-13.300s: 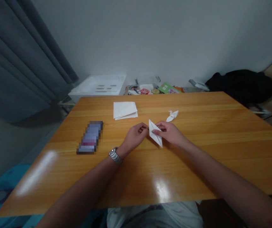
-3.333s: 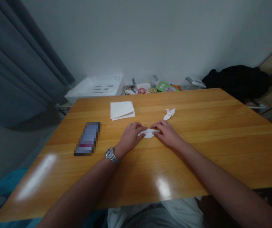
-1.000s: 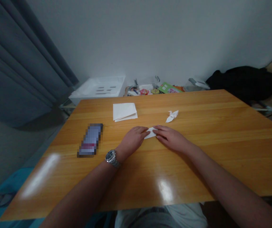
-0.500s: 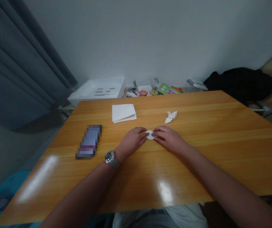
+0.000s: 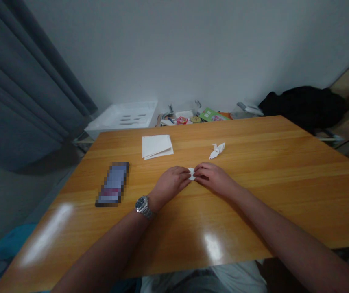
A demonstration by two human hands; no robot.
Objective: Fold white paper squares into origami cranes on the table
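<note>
Your left hand (image 5: 171, 183) and right hand (image 5: 213, 179) are both narrowly closed, their fingertips meeting on one small folded paper piece (image 5: 192, 173), held between them near the middle of the wooden table (image 5: 284, 171). One steel wristwatch (image 5: 143, 206) sits on your left wrist. One paper crane (image 5: 217, 150) lies just beyond your right hand. One stack of white paper (image 5: 156, 146) lies near the far edge, left of the crane. One pixelated smartphone (image 5: 112, 184) lies beside your left hand, toward the table's left edge.
</note>
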